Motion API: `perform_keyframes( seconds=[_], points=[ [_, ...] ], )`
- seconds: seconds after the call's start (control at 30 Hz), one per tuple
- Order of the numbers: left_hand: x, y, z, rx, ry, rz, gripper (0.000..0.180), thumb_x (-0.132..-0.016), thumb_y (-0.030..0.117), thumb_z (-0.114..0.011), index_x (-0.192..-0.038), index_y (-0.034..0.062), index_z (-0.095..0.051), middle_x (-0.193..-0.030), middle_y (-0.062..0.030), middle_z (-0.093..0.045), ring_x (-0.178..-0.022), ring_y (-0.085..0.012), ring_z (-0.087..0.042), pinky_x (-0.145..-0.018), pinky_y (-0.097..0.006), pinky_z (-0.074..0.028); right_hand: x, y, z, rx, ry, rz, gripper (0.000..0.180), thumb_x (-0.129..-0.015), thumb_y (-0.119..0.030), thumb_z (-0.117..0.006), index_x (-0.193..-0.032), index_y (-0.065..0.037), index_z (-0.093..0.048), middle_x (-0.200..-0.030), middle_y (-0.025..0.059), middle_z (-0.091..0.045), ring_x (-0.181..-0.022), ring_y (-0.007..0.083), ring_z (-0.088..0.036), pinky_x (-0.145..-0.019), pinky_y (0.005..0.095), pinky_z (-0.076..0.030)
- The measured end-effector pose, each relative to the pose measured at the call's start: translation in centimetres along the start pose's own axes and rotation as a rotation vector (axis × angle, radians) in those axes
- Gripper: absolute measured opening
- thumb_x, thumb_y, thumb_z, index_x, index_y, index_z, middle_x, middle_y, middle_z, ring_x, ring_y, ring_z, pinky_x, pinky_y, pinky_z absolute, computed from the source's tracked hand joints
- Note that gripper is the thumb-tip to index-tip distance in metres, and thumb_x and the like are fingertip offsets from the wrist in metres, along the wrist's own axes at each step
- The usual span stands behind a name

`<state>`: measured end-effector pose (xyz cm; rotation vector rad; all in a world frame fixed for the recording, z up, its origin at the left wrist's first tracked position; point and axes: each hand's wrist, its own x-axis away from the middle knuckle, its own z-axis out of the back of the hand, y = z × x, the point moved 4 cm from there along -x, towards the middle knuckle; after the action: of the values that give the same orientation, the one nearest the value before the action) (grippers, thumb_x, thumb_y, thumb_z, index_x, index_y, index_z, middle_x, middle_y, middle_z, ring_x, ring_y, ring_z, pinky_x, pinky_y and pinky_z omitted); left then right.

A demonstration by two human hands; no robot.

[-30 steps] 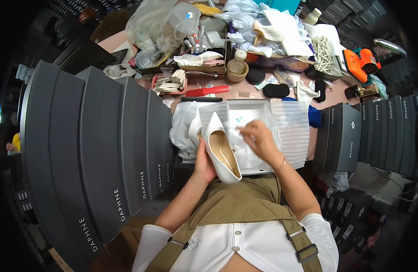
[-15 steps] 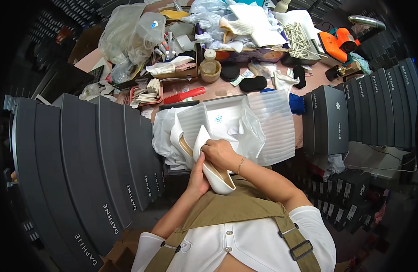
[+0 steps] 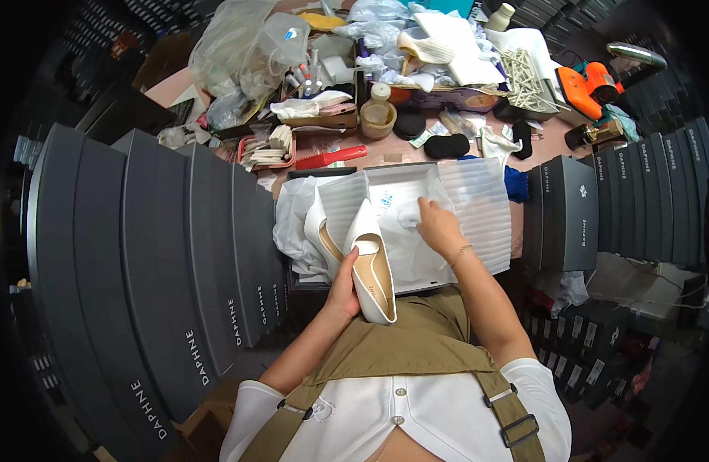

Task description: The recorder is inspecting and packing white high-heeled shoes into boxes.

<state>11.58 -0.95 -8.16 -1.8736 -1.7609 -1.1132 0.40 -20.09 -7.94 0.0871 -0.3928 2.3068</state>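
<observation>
A white pointed pump (image 3: 374,273) with a beige insole is gripped in my left hand (image 3: 344,286), whose thumb lies over the shoe's side edge. Some white material fills the front of its opening. A second white pump (image 3: 317,223) rests on the left of the open shoe box (image 3: 404,174), on translucent wrapping. Over the box's middle, my right hand (image 3: 439,229) has its fingers bent and drawn together beside a small crumpled white paper (image 3: 409,215). What those fingers hold, if anything, is too small to make out. Ribbed packing sheet (image 3: 478,208) drapes over the box's right side.
Tall dark shoe boxes (image 3: 150,269) stand in a row at the left, with more boxes (image 3: 570,215) at the right. Behind lie a red comb (image 3: 331,157), a jar (image 3: 378,115), black pads (image 3: 445,146), a tray of white sticks (image 3: 528,81) and an orange tool (image 3: 589,88).
My right hand has left the shoe's front opening and moved right and forward over the box. The shoe in my left hand has turned more upright, showing its insole.
</observation>
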Motion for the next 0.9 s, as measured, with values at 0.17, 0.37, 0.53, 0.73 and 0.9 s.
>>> perform_keyframes(
  seconds=[0.17, 0.37, 0.53, 0.73, 0.9],
  points=[
    [-0.2, -0.9, -0.8, -0.012, -0.097, 0.073, 0.05, -0.094, 0.041, -0.049, -0.125, 0.002, -0.05, -0.114, -0.0118, -0.061, -0.102, -0.0225, -0.06, -0.091, -0.037, -0.048, -2.1, 2.2, -7.1, 0.031, -0.029, -0.063, 0.032, -0.085, -0.007, -0.046, -0.117, -0.002, -0.048, -0.094, 0.0241, -0.06, -0.078, 0.0384, -0.065, -0.065, 0.0463, -0.053],
    [-0.3, -0.4, 0.2, 0.034, -0.051, -0.009, 0.051, -0.094, 0.044, -0.05, -0.126, 0.0038, -0.049, -0.117, -0.0109, -0.059, -0.105, -0.0221, -0.059, -0.092, -0.037, -0.047, -2.6, 1.2, -3.6, -0.026, 0.119, 0.044, 0.01, -0.084, -0.009, -0.053, -0.092, -0.003, -0.056, -0.086, 0.0182, -0.062, -0.072, 0.0351, -0.064, -0.062, 0.043, -0.053],
    [-0.7, -0.1, -0.4, 0.116, -0.101, -0.051, 0.057, -0.094, 0.051, -0.046, -0.128, 0.0051, -0.048, -0.119, -0.0106, -0.058, -0.109, -0.0226, -0.056, -0.093, -0.038, -0.046, 2.8, -6.1, 5.9, -0.463, 0.083, 0.282, 0.015, -0.08, -0.011, -0.061, -0.091, -0.005, -0.054, -0.084, 0.0142, -0.059, -0.072, 0.0331, -0.062, -0.062, 0.0423, -0.05],
    [0.9, -2.1, -3.0, -0.069, 0.005, -0.268, 0.046, -0.095, 0.031, -0.052, -0.132, 0.0067, -0.039, -0.127, -0.0093, -0.05, -0.117, -0.0207, -0.049, -0.1, -0.038, -0.041, 0.9, -9.8, 2.2, -0.207, 0.193, 0.205, 0.033, -0.073, -0.006, -0.06, -0.105, -0.007, -0.049, -0.097, 0.0134, -0.052, -0.084, 0.0298, -0.059, -0.063, 0.0391, -0.05],
    [0.5, -2.7, -0.1, -0.036, 0.07, -0.186, 0.041, -0.093, 0.018, -0.052, -0.131, 0.0071, -0.04, -0.125, -0.0095, -0.05, -0.115, -0.0209, -0.05, -0.099, -0.038, -0.041, 0.9, -10.1, 0.2, -0.009, -0.074, 0.292, 0.091, -0.066, -0.021, -0.074, -0.145, -0.019, -0.028, -0.142, 0.0238, -0.032, -0.122, 0.04, -0.044, -0.095, 0.0474, -0.042]
  ],
)
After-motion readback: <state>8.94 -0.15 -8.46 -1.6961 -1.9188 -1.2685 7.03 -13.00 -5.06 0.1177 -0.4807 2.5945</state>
